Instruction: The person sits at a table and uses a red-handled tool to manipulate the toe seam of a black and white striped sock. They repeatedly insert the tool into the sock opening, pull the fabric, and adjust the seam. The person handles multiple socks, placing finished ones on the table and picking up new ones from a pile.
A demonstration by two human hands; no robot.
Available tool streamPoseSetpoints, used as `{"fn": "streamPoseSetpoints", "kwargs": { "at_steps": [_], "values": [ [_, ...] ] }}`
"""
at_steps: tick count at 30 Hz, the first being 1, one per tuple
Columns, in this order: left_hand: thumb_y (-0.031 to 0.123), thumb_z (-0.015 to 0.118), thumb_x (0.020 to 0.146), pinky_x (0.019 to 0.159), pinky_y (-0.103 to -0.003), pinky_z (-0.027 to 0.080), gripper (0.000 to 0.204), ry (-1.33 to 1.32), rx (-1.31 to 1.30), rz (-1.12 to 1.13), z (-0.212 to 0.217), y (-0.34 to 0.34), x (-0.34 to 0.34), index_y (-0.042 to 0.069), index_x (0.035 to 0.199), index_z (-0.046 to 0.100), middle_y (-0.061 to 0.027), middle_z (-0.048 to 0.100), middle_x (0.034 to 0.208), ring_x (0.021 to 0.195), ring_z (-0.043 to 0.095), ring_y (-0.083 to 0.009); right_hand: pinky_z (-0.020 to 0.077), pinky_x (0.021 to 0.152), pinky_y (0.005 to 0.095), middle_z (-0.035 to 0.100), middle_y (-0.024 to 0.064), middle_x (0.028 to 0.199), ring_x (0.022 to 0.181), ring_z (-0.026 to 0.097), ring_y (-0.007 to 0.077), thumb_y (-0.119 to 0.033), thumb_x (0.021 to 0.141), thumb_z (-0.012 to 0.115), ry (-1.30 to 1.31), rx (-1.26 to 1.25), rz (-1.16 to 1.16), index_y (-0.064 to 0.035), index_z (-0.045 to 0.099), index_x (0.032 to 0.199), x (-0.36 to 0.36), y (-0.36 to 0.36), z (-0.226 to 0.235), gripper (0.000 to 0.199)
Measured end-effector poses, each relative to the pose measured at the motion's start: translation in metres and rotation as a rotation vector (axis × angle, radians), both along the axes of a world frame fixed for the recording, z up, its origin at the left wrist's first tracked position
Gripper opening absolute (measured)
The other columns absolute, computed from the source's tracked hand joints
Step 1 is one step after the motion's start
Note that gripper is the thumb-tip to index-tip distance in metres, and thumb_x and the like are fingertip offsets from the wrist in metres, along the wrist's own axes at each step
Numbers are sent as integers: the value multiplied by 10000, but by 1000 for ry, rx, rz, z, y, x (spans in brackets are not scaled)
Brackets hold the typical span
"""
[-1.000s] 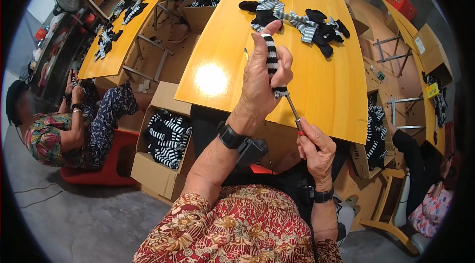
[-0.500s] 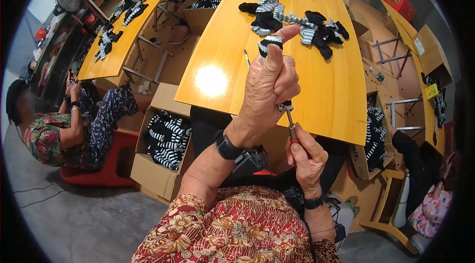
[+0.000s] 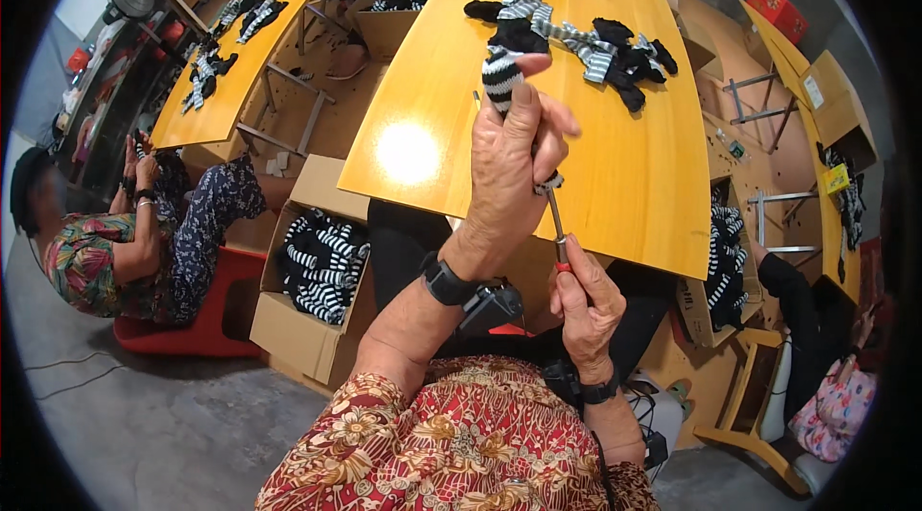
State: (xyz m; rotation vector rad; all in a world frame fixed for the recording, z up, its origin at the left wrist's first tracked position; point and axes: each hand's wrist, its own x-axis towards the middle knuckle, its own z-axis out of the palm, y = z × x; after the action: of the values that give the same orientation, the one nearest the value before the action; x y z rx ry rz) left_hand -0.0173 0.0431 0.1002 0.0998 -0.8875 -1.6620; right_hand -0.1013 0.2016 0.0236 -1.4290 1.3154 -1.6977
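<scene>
Left hand [image 3: 507, 165]: closed around a black-and-white striped sock [image 3: 501, 79], over the near part of the yellow bench [image 3: 629, 184]. Toe end pokes out above the fist on the bench's far side; a bit of cuff shows at the bottom, toward the bench's near edge. Middle of the sock is hidden by palm and fingers. Fingertips slightly blurred.

Right hand [image 3: 588, 304]: just off the bench's near edge, pinching a thin metal rod tool [image 3: 556, 215] with a red collar. Handle mostly covered by the grip. Shaft runs up over the bench edge to the cuff; upper end out of sight, so can't tell how far in it goes.

Small slim stick [image 3: 476, 99] shows beside the left hand over the bench; rest is behind the hand, can't say what it is.

Grey-striped and black socks [image 3: 576, 42] lie heaped on the bench past the left hand; overlapped, no reliable count.

Carton [image 3: 293, 333] of striped socks left of the bench's near corner. Another carton [image 3: 698, 317] at the right near corner, partly under the bench edge.

Co-worker [image 3: 101, 256] sits well left of the bench; item in their hands too small to make out. Another person [image 3: 834, 405], right of the bench, sinks into the dark rim.
</scene>
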Motion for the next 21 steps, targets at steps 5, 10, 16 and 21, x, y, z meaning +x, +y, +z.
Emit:
{"fn": "streamPoseSetpoints", "kwargs": {
  "at_steps": [5,10,16,21],
  "values": [
    [367,431,1020,430,-156,297,409,-152,58,-52,1,18,-7,23,1230,497,10,532,611,415,337,-8,374,480,193,608,47,828,556,482,67,-50,949,526,-164,69,3,-34,550,1319,3,6,8,372],
    [374,441,1013,415,-170,277,442,-219,-13,-57,-3,31,-12,-21,1199,506,45,432,570,418,315,-18,367,480,194,596,34,783,553,476,63,-67,950,528,-188,13,-27,-33,543,1325,7,-7,10,377],
    [423,418,1008,438,-179,323,504,-278,-42,-52,-1,24,0,-12,1257,468,11,496,639,465,389,-28,429,581,226,604,58,823,647,533,104,1,902,553,-23,34,-80,8,583,1260,6,-12,16,360],
    [447,421,1000,574,-217,518,535,-35,76,59,26,7,8,45,1347,352,-157,601,1081,750,594,-107,481,686,266,621,109,846,742,597,174,74,829,599,169,5,-117,19,616,1215,-9,-13,21,390]
  ]
}}
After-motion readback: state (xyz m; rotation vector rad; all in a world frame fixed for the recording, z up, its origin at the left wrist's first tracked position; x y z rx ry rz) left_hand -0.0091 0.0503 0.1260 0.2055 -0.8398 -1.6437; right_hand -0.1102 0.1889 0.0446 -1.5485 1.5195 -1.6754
